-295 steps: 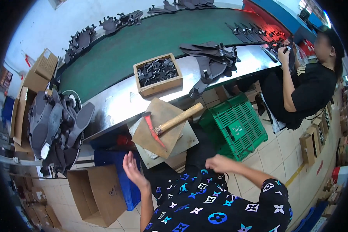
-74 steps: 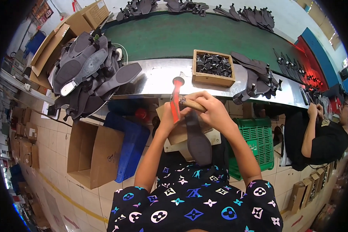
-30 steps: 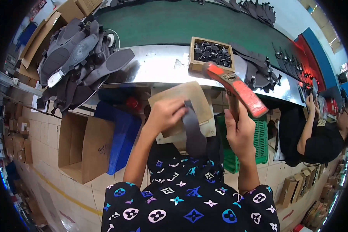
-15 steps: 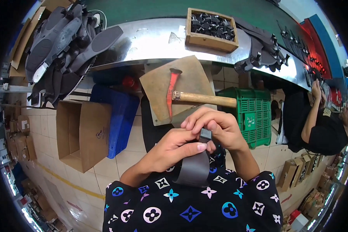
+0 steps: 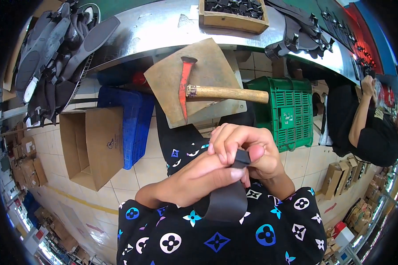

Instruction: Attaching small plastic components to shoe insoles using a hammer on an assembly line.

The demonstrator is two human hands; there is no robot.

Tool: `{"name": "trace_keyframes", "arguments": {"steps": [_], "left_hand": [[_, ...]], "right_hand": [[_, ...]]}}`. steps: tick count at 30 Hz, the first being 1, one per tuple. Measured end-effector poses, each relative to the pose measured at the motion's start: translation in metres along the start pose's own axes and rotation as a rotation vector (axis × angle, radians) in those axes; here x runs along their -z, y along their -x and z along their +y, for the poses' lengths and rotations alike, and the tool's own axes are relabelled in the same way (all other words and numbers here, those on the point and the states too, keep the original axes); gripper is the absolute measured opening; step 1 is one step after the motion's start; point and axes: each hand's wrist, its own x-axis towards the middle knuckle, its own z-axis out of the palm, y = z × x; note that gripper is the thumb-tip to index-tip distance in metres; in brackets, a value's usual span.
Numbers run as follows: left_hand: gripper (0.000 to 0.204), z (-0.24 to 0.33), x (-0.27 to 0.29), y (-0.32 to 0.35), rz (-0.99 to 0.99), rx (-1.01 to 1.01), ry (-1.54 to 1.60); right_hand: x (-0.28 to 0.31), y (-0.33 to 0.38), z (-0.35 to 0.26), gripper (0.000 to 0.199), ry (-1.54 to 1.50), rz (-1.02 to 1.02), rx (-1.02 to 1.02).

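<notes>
Close under the camera, both my hands grip one dark grey shoe sole point(image 5: 225, 201). My left hand point(image 5: 199, 174) wraps it from the left with the thumb pressing on its upper end. My right hand point(image 5: 247, 148) curls its fingers over that same end. The sole hangs down toward my patterned shirt. Beyond my hands, a hammer point(image 5: 208, 90) with a red head and wooden handle lies on a brown board point(image 5: 212, 62), untouched.
A wooden box of black parts point(image 5: 232, 13) stands on the metal bench point(image 5: 163, 26). Grey soles point(image 5: 53, 57) pile at the left. Below are a blue crate point(image 5: 130, 119), an open carton point(image 5: 93, 148) and a green crate point(image 5: 287, 112). A seated person in black point(image 5: 362, 128) works at the right.
The hammer went from my right hand onto the board. Both hands then drew the sole closer to my body and now fold around its upper end.
</notes>
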Motion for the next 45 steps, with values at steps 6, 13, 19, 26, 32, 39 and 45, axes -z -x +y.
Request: {"name": "trace_keyframes", "arguments": {"steps": [6, 13, 19, 26, 32, 39, 45], "left_hand": [[0.032, 0.0, 0.005, -0.015, 0.169, 0.021, 0.031], [0.056, -0.035, 0.025, -0.023, 0.023, -0.057, 0.098], [0.025, -0.013, 0.039, -0.019, 0.548, -0.176, -0.331], [0.03, 0.072, 0.175, -0.021, 1.064, -0.393, -0.78], [0.019, 0.043, 0.268, -0.037, 1.419, -0.27, -1.621], [0.044, 0.066, 0.296, -0.01, 1.478, -0.129, -2.417], [0.041, 0.097, 0.317, -0.026, 1.591, 0.074, -2.388]], "right_hand": [[0.008, 0.001, -0.012, 0.042, 0.598, 0.181, 0.156], [0.033, 0.002, -0.043, 0.02, 1.138, 0.63, 0.528], [0.033, -0.013, -0.051, 0.037, 0.799, 0.745, 0.329], [0.07, 0.008, -0.048, 0.037, 0.85, 0.754, 0.369], [0.082, 0.041, -0.039, 0.026, 0.749, 0.922, 0.315], [0.097, 0.07, -0.03, 0.025, 0.663, 1.01, 0.276], [0.091, 0.067, -0.033, 0.026, 0.708, 1.011, 0.303]]}}
